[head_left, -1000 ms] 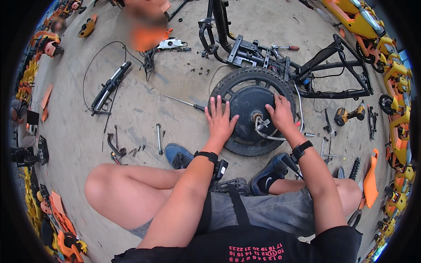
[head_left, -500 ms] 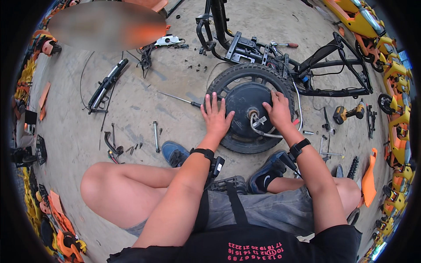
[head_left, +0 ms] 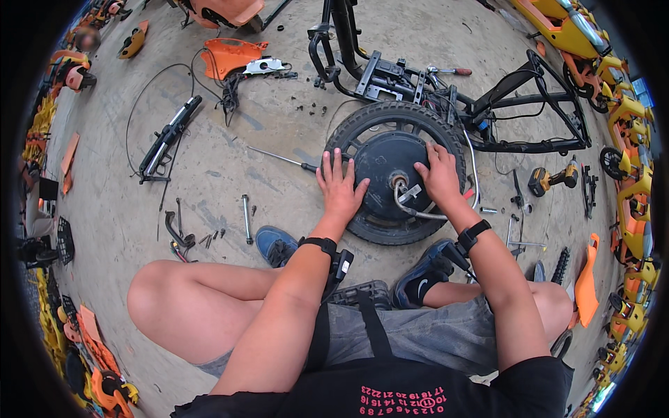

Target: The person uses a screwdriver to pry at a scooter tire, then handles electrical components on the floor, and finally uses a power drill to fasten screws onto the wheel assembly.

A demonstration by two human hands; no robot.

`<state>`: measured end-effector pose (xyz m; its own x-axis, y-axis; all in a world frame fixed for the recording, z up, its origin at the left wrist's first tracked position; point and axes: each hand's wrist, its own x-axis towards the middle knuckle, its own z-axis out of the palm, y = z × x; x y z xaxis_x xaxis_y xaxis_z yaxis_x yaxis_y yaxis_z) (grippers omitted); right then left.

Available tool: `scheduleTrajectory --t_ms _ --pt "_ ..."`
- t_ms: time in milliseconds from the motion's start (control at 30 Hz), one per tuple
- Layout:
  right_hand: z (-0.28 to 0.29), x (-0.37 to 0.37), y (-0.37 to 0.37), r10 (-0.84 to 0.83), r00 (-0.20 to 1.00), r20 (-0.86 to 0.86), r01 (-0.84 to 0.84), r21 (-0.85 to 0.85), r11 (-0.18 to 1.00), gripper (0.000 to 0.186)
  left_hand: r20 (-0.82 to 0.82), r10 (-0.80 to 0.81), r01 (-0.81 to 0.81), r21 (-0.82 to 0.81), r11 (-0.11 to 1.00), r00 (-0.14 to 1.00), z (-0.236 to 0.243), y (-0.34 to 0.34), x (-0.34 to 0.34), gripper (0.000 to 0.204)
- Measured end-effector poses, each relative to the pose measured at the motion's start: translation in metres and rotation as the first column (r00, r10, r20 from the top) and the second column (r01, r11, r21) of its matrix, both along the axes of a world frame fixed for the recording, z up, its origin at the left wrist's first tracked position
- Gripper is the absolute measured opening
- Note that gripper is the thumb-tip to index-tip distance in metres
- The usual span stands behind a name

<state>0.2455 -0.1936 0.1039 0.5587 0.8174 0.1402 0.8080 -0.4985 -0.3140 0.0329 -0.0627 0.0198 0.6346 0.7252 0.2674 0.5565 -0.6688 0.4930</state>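
A black wheel with a knobbly tyre (head_left: pixel 390 111) lies flat on the ground in front of me, its round hub motor (head_left: pixel 378 159) facing up. From the axle (head_left: pixel 398 178) at its centre, a grey cable (head_left: pixel 419 212) curves toward the right rim. My left hand (head_left: pixel 340 187) rests on the wheel's left side, fingers spread, holding nothing. On the right of the hub lies my right hand (head_left: pixel 443 177), fingers stretched over its edge and thumb toward the axle. A long-shafted screwdriver (head_left: pixel 279 157) sits left of the wheel, its handle end near my left fingertips.
Beyond the wheel lies a black vehicle frame (head_left: pixel 509 104), with a ratchet (head_left: pixel 453 71) beside it. A yellow cordless drill (head_left: pixel 552 178) is at right. A fork-like part (head_left: pixel 169 138), a long bolt (head_left: pixel 247 219) and an orange panel (head_left: pixel 232 57) lie at left.
The blurred patch at upper left is gone, and the orange panel and cables there now show. Both hands stay on the wheel, almost unmoved; the view has shifted slightly.
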Motion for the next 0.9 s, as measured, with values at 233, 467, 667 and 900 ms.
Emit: scheduleTrajectory --t_ms 233,467,667,900 --pt "-0.0014 0.0007 -0.0017 -0.022 1.000 0.001 0.022 -0.006 1.000 0.060 -0.001 -0.013 0.013 0.013 1.000 1.000 0.0042 -0.0010 0.0008 0.060" --pt "-0.0006 0.0008 -0.0019 -0.025 1.000 -0.008 0.025 -0.015 1.000 0.061 -0.010 -0.007 0.007 0.037 0.999 1.000 0.0043 -0.0021 0.0011 0.061" --pt "-0.0025 0.0037 -0.0029 -0.032 0.999 -0.012 0.032 -0.027 0.999 0.062 -0.024 -0.007 0.008 0.047 0.999 1.000 0.0061 -0.0035 0.0026 0.063" --pt "0.0009 0.0060 -0.0088 -0.023 0.997 -0.068 0.022 -0.002 1.000 0.060 0.018 0.010 -0.011 0.054 0.998 1.000 0.0068 -0.0091 0.0044 0.060"
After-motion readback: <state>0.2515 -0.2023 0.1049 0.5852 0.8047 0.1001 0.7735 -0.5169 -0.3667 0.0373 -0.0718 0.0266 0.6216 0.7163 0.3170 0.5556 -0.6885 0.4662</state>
